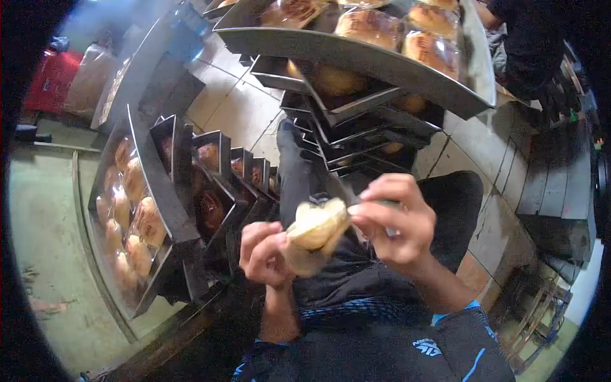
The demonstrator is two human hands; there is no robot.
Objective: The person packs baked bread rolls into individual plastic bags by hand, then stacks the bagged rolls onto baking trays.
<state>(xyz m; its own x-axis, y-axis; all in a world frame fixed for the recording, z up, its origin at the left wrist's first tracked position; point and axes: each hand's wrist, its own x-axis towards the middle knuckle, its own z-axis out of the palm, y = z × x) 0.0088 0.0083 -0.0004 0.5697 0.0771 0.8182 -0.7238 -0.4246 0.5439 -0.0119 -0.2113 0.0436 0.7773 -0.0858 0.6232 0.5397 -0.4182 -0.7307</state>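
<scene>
Between my two hands, above my lap, is a pale bread bun (313, 230) that looks split open, its lower part blurred by motion. My left hand (266, 253) is closed on the bun's left side, thumb and fingers pinching the edge. On the other side, my right hand (398, 219) is closed, with its fingertips at the bun's right edge. A thin grey strip, like a blade (342, 190), shows by the right fingertips; whether the right hand also grips it is hard to make out.
Browned, clear-wrapped buns fill a metal tray (356, 54) atop a stack ahead. Another stacked tray (153, 210) of wrapped buns stands at left. Beyond are a tiled floor (226, 105), a red bag (51, 79) and, upper right, a person in dark clothes (528, 44).
</scene>
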